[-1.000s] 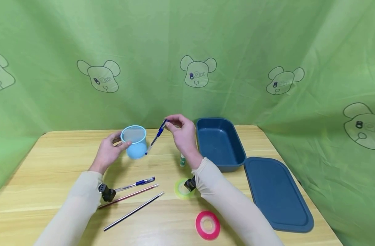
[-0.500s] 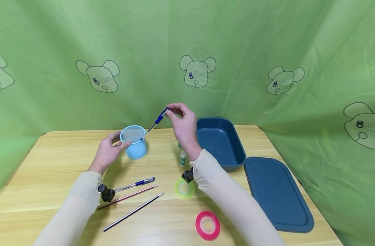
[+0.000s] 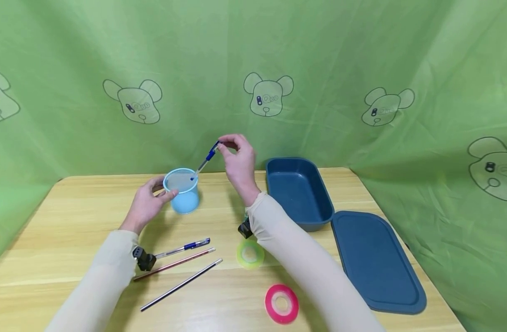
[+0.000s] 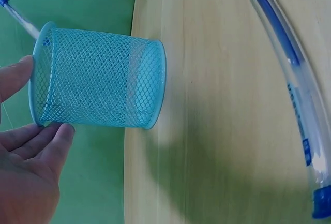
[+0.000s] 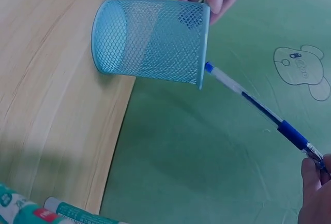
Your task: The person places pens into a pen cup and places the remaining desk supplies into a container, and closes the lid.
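Observation:
A light-blue mesh pen cup point(image 3: 185, 201) stands upright on the table. My left hand point(image 3: 144, 205) grips it near the rim, thumb on the near side and fingers round the other side, as the left wrist view shows of the cup point(image 4: 93, 76). Above and right of the cup, my right hand point(image 3: 239, 166) pinches a blue ballpoint pen point(image 3: 210, 153) by its upper end, between thumb and fingers. The pen slants down to the left. Its blue lower tip sits at the cup's rim in the right wrist view, where the pen point(image 5: 261, 109) appears mostly outside the cup.
Nearer me lie another blue pen point(image 3: 190, 246), a red pencil point(image 3: 174, 265) and a dark striped pencil point(image 3: 181, 286). Yellow-green tape point(image 3: 259, 253) and pink tape point(image 3: 270, 309) lie right of them. Glue sticks point(image 5: 26, 206) are low in the right wrist view. A blue box point(image 3: 295, 189) and lid point(image 3: 378, 263) stand right.
My right hand has risen and then shifted left, bringing the pen's lower tip from beside the cup up to its rim. My left hand keeps its grip on the cup.

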`<state>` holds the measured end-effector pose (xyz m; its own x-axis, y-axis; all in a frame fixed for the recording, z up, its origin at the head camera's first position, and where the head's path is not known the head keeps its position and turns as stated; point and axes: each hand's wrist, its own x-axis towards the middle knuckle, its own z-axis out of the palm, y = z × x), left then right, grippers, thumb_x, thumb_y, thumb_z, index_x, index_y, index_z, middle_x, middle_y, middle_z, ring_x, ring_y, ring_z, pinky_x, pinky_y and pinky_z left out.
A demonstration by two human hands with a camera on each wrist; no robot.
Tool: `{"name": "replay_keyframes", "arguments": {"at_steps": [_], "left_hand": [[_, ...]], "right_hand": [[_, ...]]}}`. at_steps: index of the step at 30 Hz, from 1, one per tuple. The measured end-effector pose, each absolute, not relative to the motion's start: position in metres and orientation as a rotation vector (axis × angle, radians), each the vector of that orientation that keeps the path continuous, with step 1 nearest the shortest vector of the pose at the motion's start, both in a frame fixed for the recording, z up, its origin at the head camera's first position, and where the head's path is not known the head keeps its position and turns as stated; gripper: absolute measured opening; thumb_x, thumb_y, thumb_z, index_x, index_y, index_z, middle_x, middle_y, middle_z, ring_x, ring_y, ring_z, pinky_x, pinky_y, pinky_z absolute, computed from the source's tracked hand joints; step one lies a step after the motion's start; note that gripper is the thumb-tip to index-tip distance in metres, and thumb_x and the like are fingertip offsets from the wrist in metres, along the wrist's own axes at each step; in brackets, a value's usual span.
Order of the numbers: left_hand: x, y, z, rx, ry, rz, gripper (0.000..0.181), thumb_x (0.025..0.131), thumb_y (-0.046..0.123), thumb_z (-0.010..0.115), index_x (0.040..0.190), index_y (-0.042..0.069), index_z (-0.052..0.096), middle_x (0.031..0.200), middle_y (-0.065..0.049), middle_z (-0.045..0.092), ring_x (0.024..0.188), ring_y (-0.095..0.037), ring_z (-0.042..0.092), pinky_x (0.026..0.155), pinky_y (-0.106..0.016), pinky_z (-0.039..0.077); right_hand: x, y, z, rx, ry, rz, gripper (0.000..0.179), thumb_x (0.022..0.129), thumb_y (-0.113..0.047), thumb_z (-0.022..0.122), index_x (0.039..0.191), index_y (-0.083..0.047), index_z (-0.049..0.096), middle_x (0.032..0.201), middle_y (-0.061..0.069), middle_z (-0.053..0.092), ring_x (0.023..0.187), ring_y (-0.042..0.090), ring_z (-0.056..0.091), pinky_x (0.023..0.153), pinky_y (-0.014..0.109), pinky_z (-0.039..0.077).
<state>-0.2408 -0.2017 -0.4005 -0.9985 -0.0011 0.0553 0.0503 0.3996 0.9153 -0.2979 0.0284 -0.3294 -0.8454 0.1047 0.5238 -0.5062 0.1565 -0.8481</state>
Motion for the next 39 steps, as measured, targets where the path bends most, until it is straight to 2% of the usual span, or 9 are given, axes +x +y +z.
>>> {"name": "replay_keyframes", "arguments": {"at_steps": [10,18,34,39], "left_hand": [[-0.242,-0.202,-0.401,-0.049,-2.585,-1.711,0.071,0.092,0.018,0.071,0.146,-0.008,0.034,0.141,-0.028,0.044,0.131,-0.038,0.042,0.106,-0.041,0.041],[-0.242,-0.2,-0.401,-0.068,-2.576,-1.718,0.072,0.092,0.018,0.071,0.147,-0.009,0.031,0.141,-0.03,0.043,0.131,-0.04,0.041,0.106,-0.042,0.041],[-0.239,-0.201,-0.403,-0.085,-2.573,-1.696,0.069,0.095,0.018,0.067,0.146,-0.009,0.031,0.141,-0.03,0.043,0.132,-0.04,0.04,0.109,-0.045,0.038],[-0.24,-0.2,-0.403,-0.09,-2.569,-1.704,0.069,0.095,0.019,0.067,0.147,-0.009,0.031,0.142,-0.03,0.042,0.133,-0.039,0.04,0.109,-0.045,0.038]], "right_hand": [[-0.3,0.014,-0.338,0.442,-2.076,1.707,0.015,0.087,0.005,0.07,0.1,-0.003,0.07,0.098,0.002,0.065,0.095,0.015,0.062,0.091,0.029,0.051],[-0.299,0.008,-0.349,0.497,-2.175,1.669,0.015,0.087,0.006,0.068,0.099,-0.003,0.069,0.101,0.001,0.063,0.096,0.014,0.061,0.081,0.018,0.053],[-0.296,-0.002,-0.367,0.538,-2.335,1.577,0.015,0.088,0.003,0.069,0.1,-0.006,0.068,0.099,-0.001,0.061,0.095,0.014,0.059,0.086,0.024,0.052],[-0.297,-0.001,-0.371,0.54,-2.368,1.552,0.015,0.088,0.002,0.069,0.1,-0.007,0.068,0.099,-0.002,0.061,0.094,0.013,0.058,0.086,0.022,0.051]]}}
